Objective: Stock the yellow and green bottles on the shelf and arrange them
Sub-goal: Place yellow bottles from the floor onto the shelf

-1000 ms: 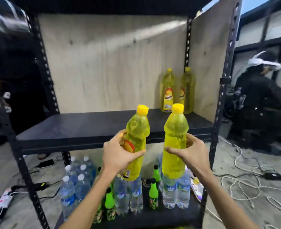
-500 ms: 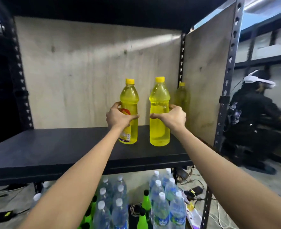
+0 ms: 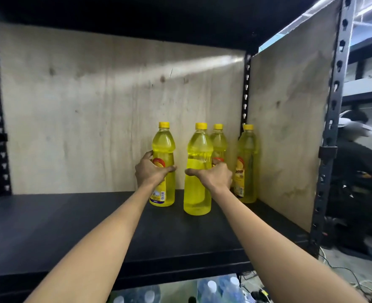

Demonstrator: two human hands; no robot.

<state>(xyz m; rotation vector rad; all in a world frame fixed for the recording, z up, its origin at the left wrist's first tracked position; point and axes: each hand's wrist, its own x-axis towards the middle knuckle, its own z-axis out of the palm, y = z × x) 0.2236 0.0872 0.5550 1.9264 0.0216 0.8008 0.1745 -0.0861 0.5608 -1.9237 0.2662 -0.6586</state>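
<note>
The left hand [image 3: 152, 171] curls round the middle of a labelled yellow bottle [image 3: 163, 147] and the right hand [image 3: 213, 178] wraps a second yellow bottle [image 3: 199, 193], mid-body grips that likely keep them steady on the shelf [image 3: 71, 226]. Both stand upright, caps up, long axis vertical, slightly apart. Behind, a third bottle [image 3: 218, 141] and a corner bottle [image 3: 247, 162] stand by the side panel [image 3: 290, 127], so the row seems to build out from that corner.

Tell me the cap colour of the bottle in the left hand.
The cap is yellow, clearest in the head view.
</note>
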